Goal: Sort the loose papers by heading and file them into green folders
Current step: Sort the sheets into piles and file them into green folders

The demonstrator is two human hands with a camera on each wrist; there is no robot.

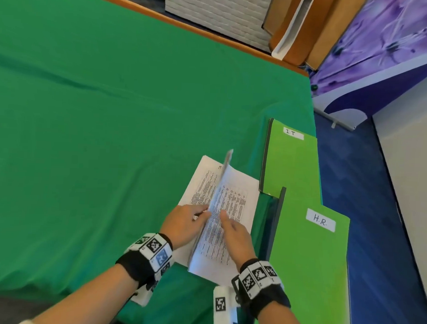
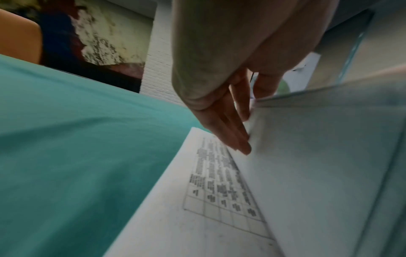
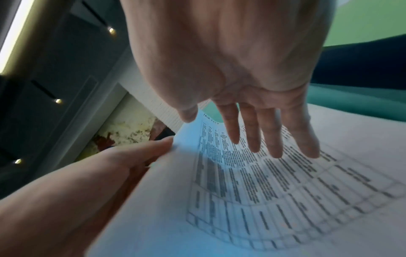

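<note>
Two green folders closed, papers beside

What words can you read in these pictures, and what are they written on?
"I.T" on the white label of the far green folder.
"H.R." on the white label of the near green folder.
The lifted sheet and the sheet under it carry printed tables; the text is too blurred to read in every view.
The wrist bands show only black-and-white square codes, no words.
</note>
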